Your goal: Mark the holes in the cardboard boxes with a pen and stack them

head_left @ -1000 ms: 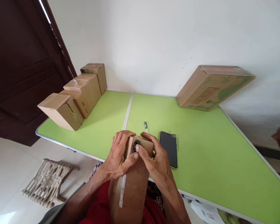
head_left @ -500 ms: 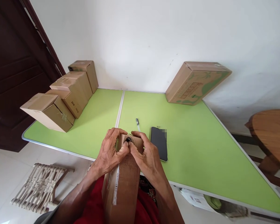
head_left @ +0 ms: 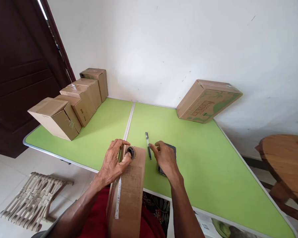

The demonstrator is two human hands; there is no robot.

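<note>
Since the earlier frame, the right hand (head_left: 166,158) has been lifted off the long cardboard carton (head_left: 130,188) and carried to the pen (head_left: 147,138). Nearest, the carton is supported at the lap, its far end overlapping the table (head_left: 201,158) at the near edge. That end is gripped by the left hand (head_left: 113,163), half closed, fingers over the left edge and thumb pressed into the black ring (head_left: 130,151). The carton looks stiff-walled but dentable, of unknown weight; it is probably best held by both long sides, clear of the ring. Right fingers are loosely curled, slightly parted, above the dark-screened device (head_left: 174,150); whether the pen is touched cannot be told. Farther off, plain cartons (head_left: 83,110) are lined up along the left end, and a green-printed carton (head_left: 208,102) is stood by the back right corner.
</note>
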